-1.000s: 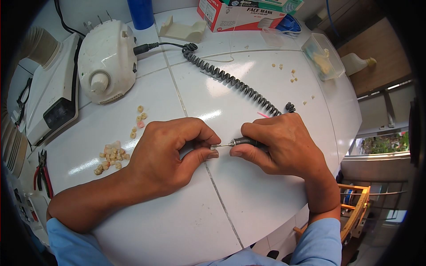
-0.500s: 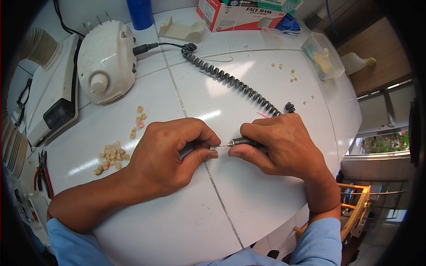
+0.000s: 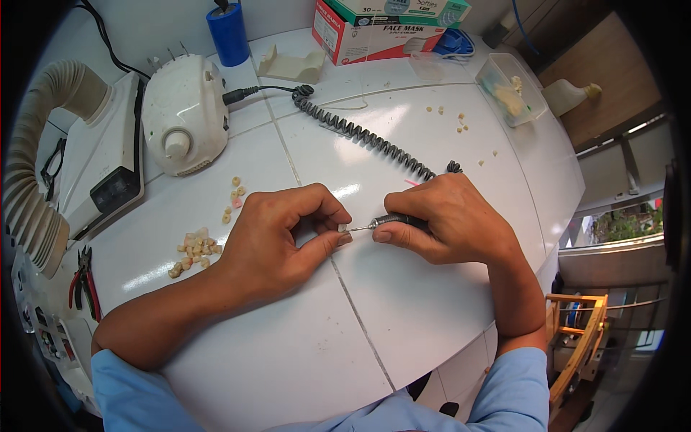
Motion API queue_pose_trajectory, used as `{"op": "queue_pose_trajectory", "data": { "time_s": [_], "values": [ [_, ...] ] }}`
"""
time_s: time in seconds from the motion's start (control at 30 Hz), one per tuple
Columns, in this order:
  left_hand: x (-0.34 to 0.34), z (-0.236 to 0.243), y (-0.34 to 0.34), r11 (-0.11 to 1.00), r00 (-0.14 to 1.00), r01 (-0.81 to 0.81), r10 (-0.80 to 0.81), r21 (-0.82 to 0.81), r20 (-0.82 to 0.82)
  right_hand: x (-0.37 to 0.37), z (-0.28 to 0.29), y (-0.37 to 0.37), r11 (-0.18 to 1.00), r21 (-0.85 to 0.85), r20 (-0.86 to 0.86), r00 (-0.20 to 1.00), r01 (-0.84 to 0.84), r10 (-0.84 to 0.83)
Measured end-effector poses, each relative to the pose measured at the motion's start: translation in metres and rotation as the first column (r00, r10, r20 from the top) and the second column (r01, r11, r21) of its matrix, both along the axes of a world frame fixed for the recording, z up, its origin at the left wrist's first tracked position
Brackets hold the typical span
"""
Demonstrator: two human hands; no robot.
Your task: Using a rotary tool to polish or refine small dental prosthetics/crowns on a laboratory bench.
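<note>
My left hand (image 3: 277, 241) pinches a small whitish tooth crown (image 3: 342, 228) between thumb and index finger; the fingertips partly hide it. My right hand (image 3: 457, 223) is closed round a dark rotary handpiece (image 3: 394, 219). From its silver nose a thin metal bur (image 3: 358, 229) points left, its tip at the crown; whether they touch I cannot tell. A coiled black cord (image 3: 371, 138) runs from beyond my right hand toward a white control unit (image 3: 186, 111). Left of my left hand lie a pile of tooth-like pieces (image 3: 196, 246) and several yellowish crowns (image 3: 235, 193), one of them pinkish.
A white boxy machine (image 3: 108, 155) with a ribbed hose (image 3: 43, 173) stands at left, pliers (image 3: 85, 284) near it. At the back are a blue cylinder (image 3: 227, 36), a cream holder (image 3: 291, 66) and a mask box (image 3: 381, 42). Tiny pieces (image 3: 461, 122) and a clear tub (image 3: 507, 93) lie right.
The whole view has shifted slightly, showing more of the left side. Both hands keep their grips, and the crown shows a little more clearly between the left fingertips.
</note>
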State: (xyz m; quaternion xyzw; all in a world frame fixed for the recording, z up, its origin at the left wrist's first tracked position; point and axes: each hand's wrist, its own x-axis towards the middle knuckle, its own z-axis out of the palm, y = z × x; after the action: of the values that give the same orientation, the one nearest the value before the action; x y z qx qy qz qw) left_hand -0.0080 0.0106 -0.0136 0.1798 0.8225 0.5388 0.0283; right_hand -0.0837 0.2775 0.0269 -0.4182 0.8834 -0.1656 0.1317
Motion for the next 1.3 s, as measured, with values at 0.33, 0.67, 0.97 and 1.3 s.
{"op": "queue_pose_trajectory", "data": {
  "time_s": [0.33,0.67,0.97,1.3],
  "values": [
    [-0.01,-0.008,0.003,0.999,0.996,0.013,-0.017,0.035,0.091,-0.001,-0.002,-0.001,0.999,0.046,0.04,0.999,0.023,-0.025],
    [-0.006,-0.01,0.004,0.999,1.0,-0.005,0.003,0.046,0.025,-0.002,-0.003,0.001,1.0,0.022,0.012,1.0,0.009,-0.009],
    [-0.003,-0.008,0.006,0.998,0.997,-0.068,0.067,0.019,0.045,-0.001,0.002,0.004,0.997,0.067,0.025,0.999,-0.029,0.027],
    [0.001,-0.001,0.004,0.999,0.997,-0.039,0.037,0.029,0.065,-0.004,0.001,0.007,1.0,-0.015,-0.025,1.0,0.003,-0.004]
  ]
}}
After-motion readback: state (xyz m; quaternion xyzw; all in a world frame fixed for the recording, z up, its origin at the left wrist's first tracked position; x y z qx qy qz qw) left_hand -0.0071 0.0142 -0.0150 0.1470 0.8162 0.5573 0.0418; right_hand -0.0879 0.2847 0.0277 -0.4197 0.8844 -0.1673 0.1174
